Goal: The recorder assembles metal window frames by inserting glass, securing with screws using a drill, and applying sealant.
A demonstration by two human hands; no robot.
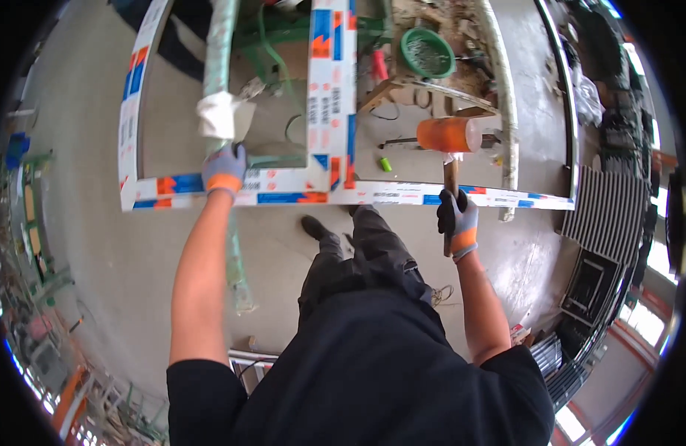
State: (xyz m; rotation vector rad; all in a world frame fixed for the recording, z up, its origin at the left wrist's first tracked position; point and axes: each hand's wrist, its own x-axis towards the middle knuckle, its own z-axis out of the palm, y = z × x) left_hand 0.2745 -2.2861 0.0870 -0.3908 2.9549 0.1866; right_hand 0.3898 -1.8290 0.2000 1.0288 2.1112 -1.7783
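Note:
A large rectangular frame (293, 198), covered in white protective film with blue and orange print, lies across supports before me. My left hand (224, 171), in a grey and orange work glove, grips its near bar at the left, the fingers bent over the bar. My right hand (459, 223), gloved alike with dark fingers, is closed around the wooden handle of a mallet (448, 136). The mallet's translucent orange head hangs over the right opening of the frame, beyond the near bar. A white sheet of paper or cloth (218, 116) hangs on the pole beyond my left hand.
A green bowl (428, 53) of small metal pieces sits on a cluttered wooden stand at the far right. Wrapped poles (222, 44) run under the frame. A small green object (385, 164) shows through the right opening. Stacked dark profiles (604, 201) line the right side.

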